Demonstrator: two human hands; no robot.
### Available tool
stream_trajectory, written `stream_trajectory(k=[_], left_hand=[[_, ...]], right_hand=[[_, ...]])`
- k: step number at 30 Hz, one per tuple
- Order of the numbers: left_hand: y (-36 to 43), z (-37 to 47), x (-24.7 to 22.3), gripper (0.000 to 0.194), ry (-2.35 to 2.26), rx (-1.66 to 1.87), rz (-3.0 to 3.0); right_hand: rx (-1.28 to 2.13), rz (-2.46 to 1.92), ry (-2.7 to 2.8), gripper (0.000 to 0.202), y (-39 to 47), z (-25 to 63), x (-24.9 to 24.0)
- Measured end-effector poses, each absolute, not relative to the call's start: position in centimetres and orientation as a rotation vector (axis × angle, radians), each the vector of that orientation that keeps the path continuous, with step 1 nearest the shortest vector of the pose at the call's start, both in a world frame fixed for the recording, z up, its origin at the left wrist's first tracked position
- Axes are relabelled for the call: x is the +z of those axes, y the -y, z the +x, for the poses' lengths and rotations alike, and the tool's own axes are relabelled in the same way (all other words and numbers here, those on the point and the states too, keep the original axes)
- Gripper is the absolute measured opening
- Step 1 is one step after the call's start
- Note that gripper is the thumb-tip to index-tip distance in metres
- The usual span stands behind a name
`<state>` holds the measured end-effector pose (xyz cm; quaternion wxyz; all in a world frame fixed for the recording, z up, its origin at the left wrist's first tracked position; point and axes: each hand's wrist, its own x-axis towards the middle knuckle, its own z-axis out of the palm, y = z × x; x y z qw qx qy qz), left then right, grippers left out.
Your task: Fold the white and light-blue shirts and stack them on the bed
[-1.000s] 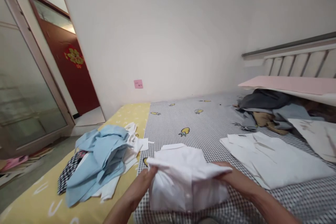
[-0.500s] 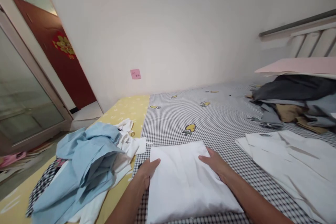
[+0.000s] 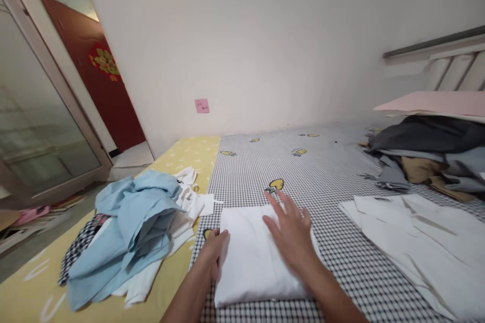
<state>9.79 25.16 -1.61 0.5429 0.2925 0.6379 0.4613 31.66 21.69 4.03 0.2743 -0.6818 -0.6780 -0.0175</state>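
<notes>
A folded white garment (image 3: pixel 246 267) lies flat on the checked bedspread in front of me, roughly a rectangle. My left hand (image 3: pixel 214 252) grips its left edge, thumb on top and the other fingers partly hidden at the side. Over the garment's right half, my right hand (image 3: pixel 291 234) is open with fingers spread, palm down. Whether that palm touches the cloth I cannot tell. To the left is a loose heap with a light blue garment (image 3: pixel 142 217) on top of white and black-checked clothes.
At right, white garments (image 3: pixel 420 242) are laid out on the checked bedspread (image 3: pixel 250 176). Behind them, dark, grey and brown clothes (image 3: pixel 424 156) are stacked under a pink sheet (image 3: pixel 439 102). A yellow cloth (image 3: pixel 189 151) covers the bed's left side. A wall stands behind.
My right hand has let go of the garment's right edge and moved left over it, fingers now spread. The left hand stays at the left edge. The garment's right side now looks narrower.
</notes>
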Motion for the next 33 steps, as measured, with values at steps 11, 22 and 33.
stream_trajectory(k=[11,22,33], left_hand=[[-19.0,11.0,-1.1,0.054,-2.161,0.956,1.794],[-20.8,15.7,-5.2,0.055,-2.007,0.369,2.330],[-20.8,16.6,-3.6,0.057,-2.056,0.191,2.234]], right_hand=[[0.214,-1.909,2.128,0.052,-22.4,28.3,-5.5],[0.211,-1.991,2.055,0.055,-19.4,31.8,-3.6],[-0.304,-1.961,1.911,0.050,-14.6,39.5,-10.2]])
